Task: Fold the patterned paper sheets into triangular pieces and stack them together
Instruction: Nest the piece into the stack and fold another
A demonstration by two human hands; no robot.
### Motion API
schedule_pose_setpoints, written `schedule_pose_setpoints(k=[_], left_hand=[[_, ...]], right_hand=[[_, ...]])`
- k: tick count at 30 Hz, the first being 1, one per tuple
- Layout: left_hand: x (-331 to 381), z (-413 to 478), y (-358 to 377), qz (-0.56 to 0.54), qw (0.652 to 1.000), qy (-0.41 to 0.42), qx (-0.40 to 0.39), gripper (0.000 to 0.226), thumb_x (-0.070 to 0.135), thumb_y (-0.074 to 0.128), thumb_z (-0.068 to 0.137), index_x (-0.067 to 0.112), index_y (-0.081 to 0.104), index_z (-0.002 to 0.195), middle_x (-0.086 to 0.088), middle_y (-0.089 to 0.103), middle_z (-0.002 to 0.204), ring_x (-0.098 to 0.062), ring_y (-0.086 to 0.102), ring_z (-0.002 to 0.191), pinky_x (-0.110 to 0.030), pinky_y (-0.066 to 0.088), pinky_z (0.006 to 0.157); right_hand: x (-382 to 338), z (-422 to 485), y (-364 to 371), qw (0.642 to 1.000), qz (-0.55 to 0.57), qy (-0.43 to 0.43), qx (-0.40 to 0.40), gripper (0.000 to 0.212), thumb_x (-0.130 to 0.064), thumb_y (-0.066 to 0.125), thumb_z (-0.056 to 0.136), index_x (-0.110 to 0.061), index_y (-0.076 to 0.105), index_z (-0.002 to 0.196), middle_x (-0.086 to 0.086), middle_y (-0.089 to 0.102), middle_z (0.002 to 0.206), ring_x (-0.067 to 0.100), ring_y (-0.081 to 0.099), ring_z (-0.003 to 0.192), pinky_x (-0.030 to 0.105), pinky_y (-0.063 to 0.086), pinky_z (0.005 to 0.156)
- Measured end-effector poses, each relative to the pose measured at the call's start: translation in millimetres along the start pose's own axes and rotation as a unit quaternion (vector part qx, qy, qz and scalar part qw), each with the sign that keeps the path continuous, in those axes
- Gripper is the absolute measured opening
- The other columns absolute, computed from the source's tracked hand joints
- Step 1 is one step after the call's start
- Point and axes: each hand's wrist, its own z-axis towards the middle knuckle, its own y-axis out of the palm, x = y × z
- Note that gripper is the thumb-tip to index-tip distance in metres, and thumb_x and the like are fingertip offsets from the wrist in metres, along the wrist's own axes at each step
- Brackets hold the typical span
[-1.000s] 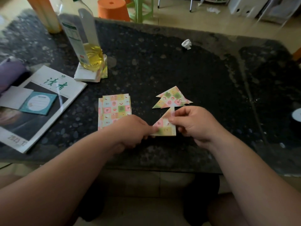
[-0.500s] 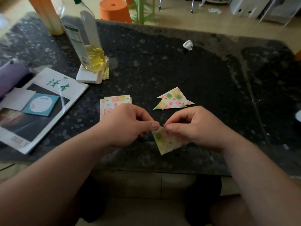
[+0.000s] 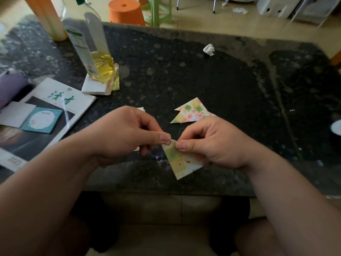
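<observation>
I hold a folded triangular piece of patterned paper (image 3: 180, 162) above the near edge of the dark table (image 3: 203, 80). My left hand (image 3: 127, 134) pinches its top corner between thumb and fingers. My right hand (image 3: 212, 143) pinches the same corner from the right, its thumb lying on the paper. Just beyond my right hand lies a stack of finished patterned triangles (image 3: 191, 112). The pile of unfolded patterned sheets (image 3: 141, 109) sits behind my left hand, with only a corner showing.
A bottle of yellow oil (image 3: 94, 52) stands on a white pad at the back left. A magazine (image 3: 46, 115) with a teal notepad (image 3: 43, 120) lies at the left. A crumpled white paper ball (image 3: 209, 49) sits far back.
The folded piece was lifted off the table and turned so its point faces down and toward me. Both hands came closer together at its top corner.
</observation>
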Motion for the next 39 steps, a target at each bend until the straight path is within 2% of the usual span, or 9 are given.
schedule_pose_setpoints(k=[7, 11, 13, 19, 21, 23, 27, 32, 39], left_hand=[[-7.6, 6.0, -33.3, -0.212, 0.95, -0.059, 0.221, 0.018, 0.025, 0.074, 0.086, 0.012, 0.069, 0.074, -0.005, 0.061, 0.067, -0.014, 0.056, 0.058, -0.028, 0.051, 0.059], [-5.8, 5.5, -1.2, -0.197, 0.975, -0.088, 0.053, 0.033, 0.036, 0.075, 0.081, 0.015, 0.073, 0.106, -0.008, 0.077, 0.095, -0.023, 0.069, 0.071, -0.036, 0.054, 0.063], [-8.7, 8.3, 15.3, -0.128, 0.989, -0.071, 0.0, 0.021, 0.028, 0.078, 0.082, 0.021, 0.075, 0.102, -0.004, 0.077, 0.088, -0.023, 0.072, 0.072, -0.034, 0.053, 0.061], [-10.3, 19.3, 16.2, -0.052, 0.994, -0.016, 0.093, 0.008, 0.02, 0.076, 0.091, 0.024, 0.076, 0.085, -0.006, 0.074, 0.068, -0.014, 0.064, 0.057, -0.029, 0.048, 0.057], [-9.4, 19.5, 14.6, -0.052, 0.99, 0.003, 0.129, 0.01, 0.019, 0.078, 0.09, 0.027, 0.075, 0.085, -0.001, 0.075, 0.069, -0.012, 0.067, 0.059, -0.028, 0.053, 0.062], [-12.2, 21.4, 14.4, -0.028, 0.983, 0.024, 0.177, 0.013, 0.02, 0.079, 0.088, 0.032, 0.076, 0.083, 0.008, 0.076, 0.076, -0.009, 0.072, 0.07, -0.028, 0.056, 0.071], [-17.8, 26.4, 15.7, 0.012, 0.968, 0.064, 0.244, 0.019, 0.017, 0.082, 0.086, 0.035, 0.076, 0.085, 0.019, 0.075, 0.094, 0.0, 0.07, 0.088, -0.025, 0.059, 0.082], [-21.7, 27.9, 18.8, -0.001, 0.973, 0.106, 0.207, 0.029, 0.004, 0.075, 0.087, 0.033, 0.074, 0.087, 0.018, 0.075, 0.103, 0.0, 0.071, 0.097, -0.031, 0.06, 0.089], [-21.8, 25.5, -16.4, -0.046, 0.957, 0.025, 0.287, 0.012, 0.018, 0.07, 0.095, 0.029, 0.074, 0.094, 0.008, 0.078, 0.084, -0.014, 0.075, 0.08, -0.041, 0.062, 0.08]], right_hand=[[0.9, 4.5, -15.8, 0.982, 0.141, 0.049, 0.113, 0.018, -0.012, 0.073, 0.088, -0.015, 0.079, 0.071, 0.001, 0.077, 0.077, 0.011, 0.074, 0.071, 0.025, 0.058, 0.057], [3.7, 10.5, -3.4, 0.974, 0.173, 0.029, 0.143, 0.011, -0.028, 0.075, 0.079, -0.02, 0.083, 0.08, 0.003, 0.08, 0.093, 0.017, 0.078, 0.09, 0.035, 0.063, 0.072], [5.9, 13.9, 3.4, 0.979, 0.116, 0.011, 0.167, 0.01, -0.026, 0.074, 0.087, -0.022, 0.083, 0.083, -0.001, 0.08, 0.095, 0.015, 0.077, 0.093, 0.033, 0.063, 0.073], [1.1, 11.9, -0.9, 0.977, 0.094, -0.025, 0.19, 0.014, -0.02, 0.07, 0.095, -0.012, 0.08, 0.089, -0.002, 0.075, 0.074, 0.009, 0.074, 0.073, 0.019, 0.058, 0.062], [4.6, 14.2, -6.8, 0.96, 0.12, 0.012, 0.251, 0.029, -0.025, 0.068, 0.096, 0.0, 0.072, 0.082, -0.006, 0.056, 0.051, 0.005, 0.052, 0.045, 0.014, 0.041, 0.045], [9.1, 17.0, -12.8, 0.942, 0.137, 0.075, 0.295, 0.04, -0.037, 0.071, 0.094, -0.005, 0.064, 0.071, 0.001, 0.04, 0.052, 0.011, 0.034, 0.043, 0.021, 0.027, 0.04], [9.4, 18.7, -5.8, 0.933, 0.242, 0.197, 0.181, 0.045, -0.048, 0.071, 0.087, -0.01, 0.063, 0.065, 0.003, 0.043, 0.054, 0.012, 0.028, 0.046, 0.022, 0.012, 0.045], [9.9, 22.4, 4.6, 0.9, 0.381, 0.184, 0.103, 0.016, -0.018, 0.064, 0.094, -0.013, 0.058, 0.08, 0.0, 0.053, 0.064, 0.005, 0.033, 0.046, 0.013, 0.015, 0.035], [18.8, 40.6, -4.9, 0.865, 0.421, 0.169, 0.213, 0.012, -0.015, 0.066, 0.097, -0.012, 0.061, 0.086, 0.0, 0.06, 0.064, 0.006, 0.041, 0.048, 0.015, 0.021, 0.036]])
